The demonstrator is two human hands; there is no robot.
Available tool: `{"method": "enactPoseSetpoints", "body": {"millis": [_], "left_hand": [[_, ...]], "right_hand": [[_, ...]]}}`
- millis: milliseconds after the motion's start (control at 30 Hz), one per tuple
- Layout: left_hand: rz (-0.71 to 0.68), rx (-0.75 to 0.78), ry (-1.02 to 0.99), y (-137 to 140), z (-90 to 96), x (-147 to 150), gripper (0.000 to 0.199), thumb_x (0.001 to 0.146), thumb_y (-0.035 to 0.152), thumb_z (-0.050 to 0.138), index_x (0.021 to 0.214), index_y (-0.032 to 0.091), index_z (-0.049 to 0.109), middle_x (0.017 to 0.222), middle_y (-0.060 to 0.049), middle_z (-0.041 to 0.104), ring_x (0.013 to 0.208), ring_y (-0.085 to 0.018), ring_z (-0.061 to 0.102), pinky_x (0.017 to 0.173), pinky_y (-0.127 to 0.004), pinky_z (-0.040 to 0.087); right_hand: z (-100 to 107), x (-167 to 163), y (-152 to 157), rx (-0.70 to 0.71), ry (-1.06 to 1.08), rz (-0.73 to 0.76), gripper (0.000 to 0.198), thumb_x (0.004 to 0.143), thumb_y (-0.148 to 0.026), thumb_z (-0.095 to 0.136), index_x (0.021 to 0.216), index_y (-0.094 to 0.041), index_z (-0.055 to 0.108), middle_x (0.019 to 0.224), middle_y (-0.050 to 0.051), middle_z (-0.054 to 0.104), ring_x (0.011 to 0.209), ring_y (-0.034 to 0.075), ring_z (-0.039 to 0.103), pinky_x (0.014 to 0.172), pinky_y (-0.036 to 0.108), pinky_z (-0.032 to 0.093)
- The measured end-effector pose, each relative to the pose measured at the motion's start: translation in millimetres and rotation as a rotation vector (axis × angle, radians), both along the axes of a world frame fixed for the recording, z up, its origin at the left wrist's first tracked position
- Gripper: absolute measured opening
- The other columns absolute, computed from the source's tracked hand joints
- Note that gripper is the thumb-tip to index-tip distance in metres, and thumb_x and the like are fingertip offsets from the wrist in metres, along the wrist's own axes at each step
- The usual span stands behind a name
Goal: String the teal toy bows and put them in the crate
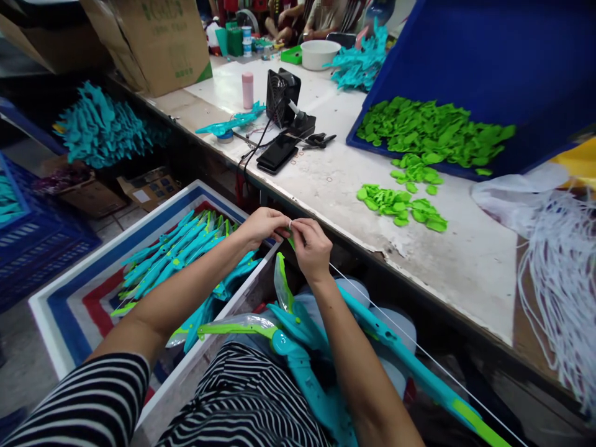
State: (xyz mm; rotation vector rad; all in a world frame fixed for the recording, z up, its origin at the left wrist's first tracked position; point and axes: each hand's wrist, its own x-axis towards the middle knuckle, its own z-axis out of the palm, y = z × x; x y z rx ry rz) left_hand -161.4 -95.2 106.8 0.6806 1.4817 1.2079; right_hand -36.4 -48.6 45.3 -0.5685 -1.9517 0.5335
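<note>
My left hand [266, 227] and my right hand [311, 247] meet just off the table's front edge, both with fingertips pinched together. A bit of white string shows between them, and the white string [395, 327] trails from beneath my right hand to the lower right. A narrow green piece shows below the fingertips. Across my lap lies a turquoise plastic assembly [305, 366] with lime-green arms and clear plastic flaps. One of its green-and-clear flaps [283, 282] points up just under my hands; my right forearm hides part of the assembly.
A white-rimmed bin [51, 338] of similar turquoise parts stands to my left. On the table [321, 192] are green pieces [391, 203], a black phone [278, 155], a small fan [279, 99] and a tilted blue crate [447, 56]. White strings [559, 279] hang at right. People sit beyond.
</note>
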Motion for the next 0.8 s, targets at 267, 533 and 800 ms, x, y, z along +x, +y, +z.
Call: {"method": "enactPoseSetpoints", "body": {"millis": [267, 533, 800], "left_hand": [[-0.077, 0.297, 0.522, 3, -20.3, 3, 0.009, 0.067, 0.005, 0.061, 0.069, 0.013, 0.065, 0.065, 0.002, 0.064, 0.064, -0.01, 0.059, 0.06, -0.018, 0.043], [-0.17, 0.225, 1.133, -2, -17.2, 13, 0.017, 0.083, 0.025, 0.058, 0.08, 0.019, 0.073, 0.083, -0.005, 0.071, 0.078, -0.018, 0.061, 0.068, -0.027, 0.04], [-0.316, 0.303, 1.246, 7, -15.7, 16, 0.019, 0.082, 0.023, 0.056, 0.076, 0.02, 0.074, 0.068, -0.004, 0.07, 0.071, -0.017, 0.056, 0.073, -0.029, 0.038]], "right_hand": [[-6, -2, -2, -0.031, 0.083, -0.12, 0.017, 0.092, -0.022, 0.043, 0.078, -0.022, 0.052, 0.078, 0.004, 0.059, 0.078, 0.018, 0.057, 0.073, 0.034, 0.047], [-15, 2, 0, -0.117, 0.079, -0.146, 0.016, 0.092, -0.023, 0.04, 0.076, -0.022, 0.045, 0.076, 0.002, 0.053, 0.073, 0.016, 0.052, 0.068, 0.03, 0.044], [-24, 4, 5, -0.156, 0.157, -0.252, 0.015, 0.092, -0.023, 0.038, 0.078, -0.023, 0.043, 0.077, 0.003, 0.051, 0.076, 0.017, 0.051, 0.071, 0.033, 0.045]]}}
